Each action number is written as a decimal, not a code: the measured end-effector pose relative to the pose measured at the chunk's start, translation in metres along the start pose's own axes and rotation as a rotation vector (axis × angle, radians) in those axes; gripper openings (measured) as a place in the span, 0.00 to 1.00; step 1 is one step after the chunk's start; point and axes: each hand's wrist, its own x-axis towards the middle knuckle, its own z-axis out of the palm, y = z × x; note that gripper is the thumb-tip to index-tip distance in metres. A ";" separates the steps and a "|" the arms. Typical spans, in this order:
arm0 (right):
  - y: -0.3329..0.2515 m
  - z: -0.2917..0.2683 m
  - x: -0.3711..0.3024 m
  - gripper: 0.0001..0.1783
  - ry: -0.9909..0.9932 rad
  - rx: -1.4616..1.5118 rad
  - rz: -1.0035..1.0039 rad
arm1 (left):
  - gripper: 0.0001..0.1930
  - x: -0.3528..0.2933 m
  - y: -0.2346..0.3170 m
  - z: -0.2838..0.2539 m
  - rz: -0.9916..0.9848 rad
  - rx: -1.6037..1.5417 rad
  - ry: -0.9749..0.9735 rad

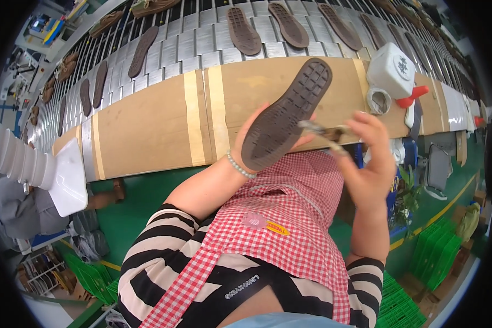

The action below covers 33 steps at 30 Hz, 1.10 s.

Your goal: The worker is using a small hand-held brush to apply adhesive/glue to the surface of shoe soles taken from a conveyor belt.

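Note:
A dark brown shoe sole (287, 112) rests tilted in my left hand (248, 121), its gridded face turned up. My fingers wrap behind it, partly hidden by the sole. My right hand (369, 167) is closed, thumb and fingers curled round a small tool (328, 133) with a pale handle and metallic-looking tip. Motion smears the tool, so its exact kind is unclear. Its tip is close to the sole's right edge; whether they touch I cannot tell.
Cardboard (147, 131) with tape strips covers the near work edge. Beyond it, several soles (243, 31) lie on a slatted metal conveyor (180, 44). At right stand a white plastic jug (388, 71), a small round container (378, 101) and a red-handled item (413, 97). A white ribbed duct (24, 156) juts in at left.

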 end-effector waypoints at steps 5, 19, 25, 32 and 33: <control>-0.010 0.028 -0.001 0.27 -0.054 -0.013 -0.200 | 0.24 0.004 -0.018 0.013 -0.018 0.122 -0.124; -0.018 0.034 -0.008 0.25 -0.181 0.012 -0.291 | 0.25 0.002 -0.021 0.004 -0.064 0.041 -0.150; -0.019 0.025 -0.007 0.25 -0.314 0.047 -0.370 | 0.18 -0.002 -0.030 0.039 -0.006 0.261 0.164; -0.017 0.021 0.000 0.17 -0.374 -0.005 -0.441 | 0.18 -0.002 -0.029 0.021 0.016 0.400 0.102; -0.017 0.018 0.001 0.17 -0.376 -0.003 -0.440 | 0.18 -0.003 -0.028 0.021 0.017 0.398 0.105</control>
